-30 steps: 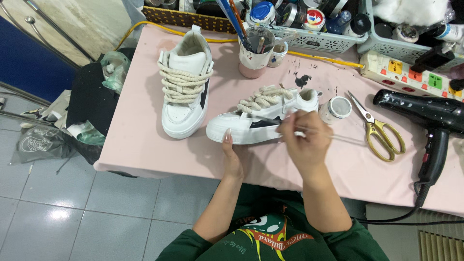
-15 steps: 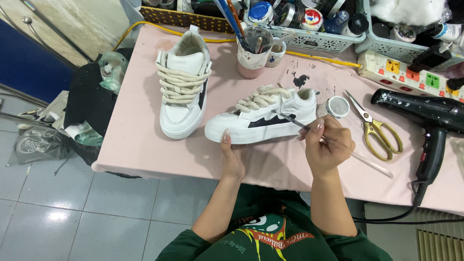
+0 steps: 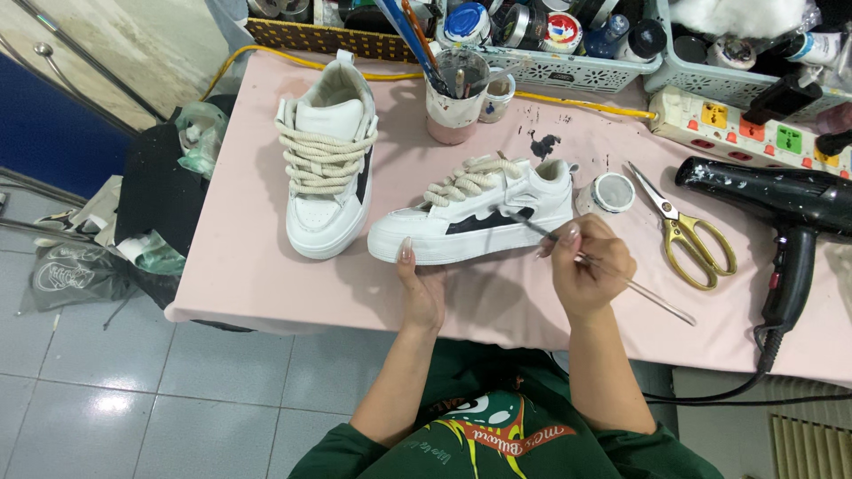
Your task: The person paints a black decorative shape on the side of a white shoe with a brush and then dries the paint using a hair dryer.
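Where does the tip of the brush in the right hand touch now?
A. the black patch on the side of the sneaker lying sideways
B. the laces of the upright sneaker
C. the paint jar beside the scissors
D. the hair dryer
A: the right hand holds the brush with its tip on the black patch of the sneaker, which the left hand steadies from below.

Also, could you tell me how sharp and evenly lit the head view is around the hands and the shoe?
Head view: sharp and evenly lit; the right hand, thin brush and white shoe show crisp edges; soft shadows fall on the pink table under the left hand; the floor tiles show mild glare.
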